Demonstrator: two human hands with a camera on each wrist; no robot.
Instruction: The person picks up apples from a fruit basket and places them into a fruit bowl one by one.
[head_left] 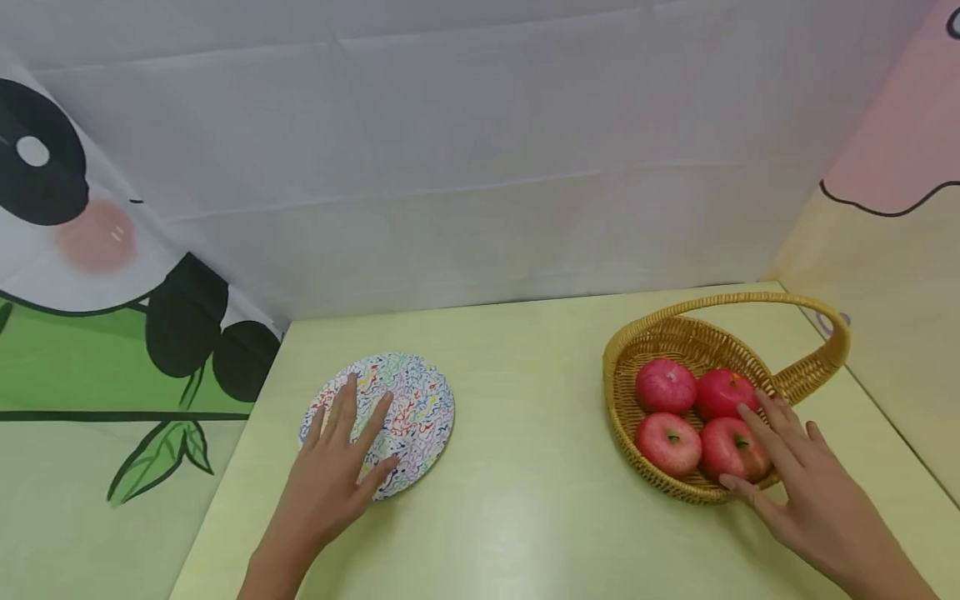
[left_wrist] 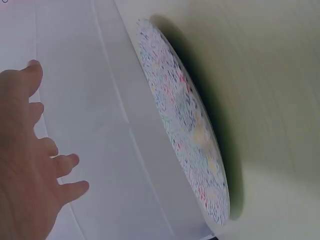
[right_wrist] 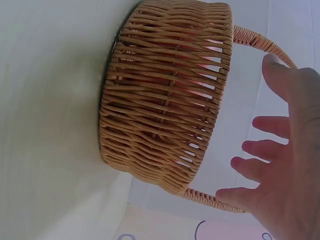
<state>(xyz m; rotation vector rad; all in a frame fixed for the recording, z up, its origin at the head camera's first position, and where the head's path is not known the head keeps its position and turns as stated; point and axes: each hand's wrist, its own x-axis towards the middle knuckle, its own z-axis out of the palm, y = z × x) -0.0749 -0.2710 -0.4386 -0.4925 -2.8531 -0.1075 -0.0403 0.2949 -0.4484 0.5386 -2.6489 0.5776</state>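
Observation:
A round plate-like disc [head_left: 420,417] with a multicoloured squiggle pattern lies on the left of the table. Over its near left part, my left hand [head_left: 330,475] is held with fingers spread, holding nothing; the left wrist view shows the hand raised above the disc [left_wrist: 182,120]. At the right stands a woven basket [head_left: 693,337] with a tall handle, and several red fruits lie in it, apples [head_left: 667,443] among them. My right hand [head_left: 810,492] hovers at the basket's near right rim, fingers spread and holding nothing. In the right wrist view the fingers are above the basket's woven side [right_wrist: 160,100].
The pale yellow table [head_left: 517,400] runs between the disc and the basket. A white cloth wall [head_left: 480,167] rises behind it. Printed cartoon cloths hang at the left [head_left: 82,358] and right [head_left: 885,275].

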